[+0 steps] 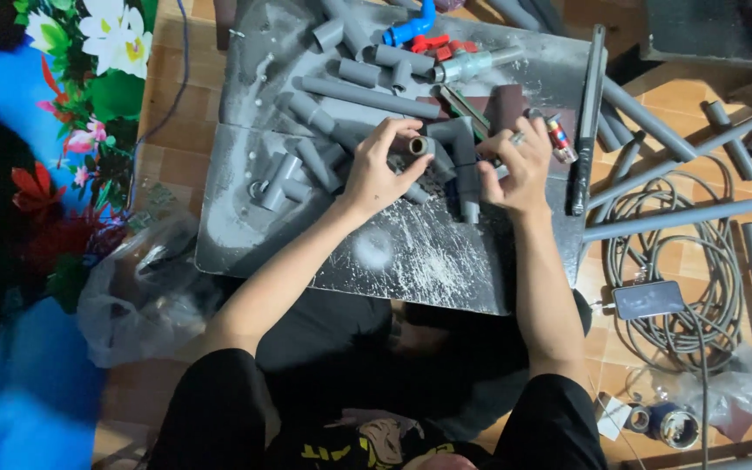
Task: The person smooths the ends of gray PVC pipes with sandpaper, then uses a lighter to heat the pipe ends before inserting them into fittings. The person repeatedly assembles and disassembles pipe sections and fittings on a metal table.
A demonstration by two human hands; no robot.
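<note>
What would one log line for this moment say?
left hand: grips grey pipe fitting | right hand: on fitting's other side | under: grey metal sheet | nearby: loose grey pipe pieces

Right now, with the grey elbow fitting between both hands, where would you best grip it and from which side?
Probably on the elbow fitting along its straight leg, below the bend, coming from the right. The left hand already covers the open socket end, and the leg offers a round, even surface for the fingers. The right hand sits on that side.
</note>
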